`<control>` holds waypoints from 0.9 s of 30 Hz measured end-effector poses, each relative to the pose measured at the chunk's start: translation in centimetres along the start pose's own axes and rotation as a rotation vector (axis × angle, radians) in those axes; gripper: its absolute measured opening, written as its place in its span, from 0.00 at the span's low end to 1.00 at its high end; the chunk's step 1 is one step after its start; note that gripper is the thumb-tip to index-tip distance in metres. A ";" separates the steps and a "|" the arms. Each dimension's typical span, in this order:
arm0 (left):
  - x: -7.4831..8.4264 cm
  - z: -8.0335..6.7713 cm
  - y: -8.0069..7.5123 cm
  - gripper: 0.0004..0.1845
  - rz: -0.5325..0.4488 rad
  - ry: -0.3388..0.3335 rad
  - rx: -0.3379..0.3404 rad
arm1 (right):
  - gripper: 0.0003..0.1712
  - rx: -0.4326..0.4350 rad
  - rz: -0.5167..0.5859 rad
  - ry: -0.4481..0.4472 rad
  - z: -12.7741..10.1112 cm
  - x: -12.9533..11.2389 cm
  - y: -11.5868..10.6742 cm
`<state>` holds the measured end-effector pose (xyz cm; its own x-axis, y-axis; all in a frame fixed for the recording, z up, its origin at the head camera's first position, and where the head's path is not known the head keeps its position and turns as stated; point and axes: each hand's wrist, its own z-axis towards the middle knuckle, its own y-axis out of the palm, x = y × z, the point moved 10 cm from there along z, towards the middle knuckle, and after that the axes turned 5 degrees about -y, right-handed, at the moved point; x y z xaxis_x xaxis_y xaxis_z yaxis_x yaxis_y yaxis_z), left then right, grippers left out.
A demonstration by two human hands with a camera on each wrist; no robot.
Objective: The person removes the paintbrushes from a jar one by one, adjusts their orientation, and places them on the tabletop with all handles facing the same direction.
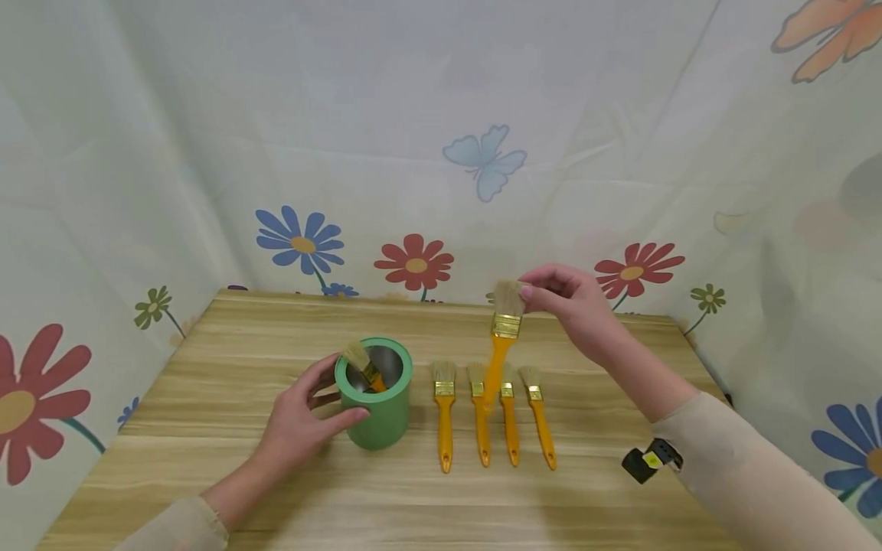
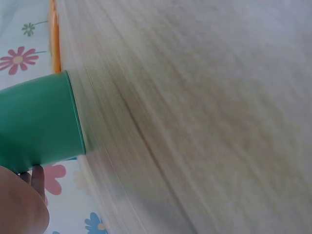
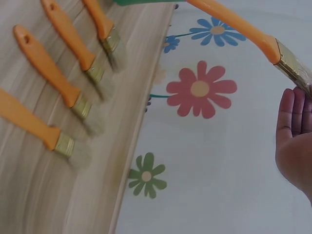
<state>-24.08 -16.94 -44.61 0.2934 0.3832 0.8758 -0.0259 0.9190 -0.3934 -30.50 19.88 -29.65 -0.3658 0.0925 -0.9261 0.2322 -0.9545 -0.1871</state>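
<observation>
My left hand grips the side of a green can, fingers behind it and thumb along the front. Its mouth shows a paintbrush leaning inside, bristles up at the rim. My right hand pinches another paintbrush by its pale bristles, above the table, with the orange handle hanging down. In the right wrist view that brush's handle slants up and away from the fingertips. The left wrist view shows the can's green wall, with fingers against its side.
On the wood-grain table several paintbrushes lie in a row right of the can, bristles toward the back. A white cloth printed with flowers and butterflies hangs behind and at both sides. A small black device sits by my right sleeve.
</observation>
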 end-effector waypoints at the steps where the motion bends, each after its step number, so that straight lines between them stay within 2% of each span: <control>1: 0.0 0.0 0.0 0.45 -0.001 0.000 0.000 | 0.06 -0.005 -0.001 0.013 -0.1 0.4 -0.2; 15: 0.0 0.0 0.0 0.45 -0.009 -0.004 -0.002 | 0.14 -0.039 -0.104 0.127 -2.1 4.7 -3.3; 22: -0.2 0.0 0.0 0.44 -0.013 -0.005 -0.003 | 0.15 -0.052 -0.153 0.155 -2.8 5.9 -4.9; 27: -0.3 0.1 0.1 0.44 -0.011 0.002 -0.001 | 0.20 -0.052 -0.207 0.206 -3.4 6.7 -6.2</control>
<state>-24.24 -17.00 -44.87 0.2952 0.3732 0.8795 -0.0214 0.9229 -0.3844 -31.33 27.35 -35.85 -0.2208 0.3445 -0.9124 0.2195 -0.8940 -0.3907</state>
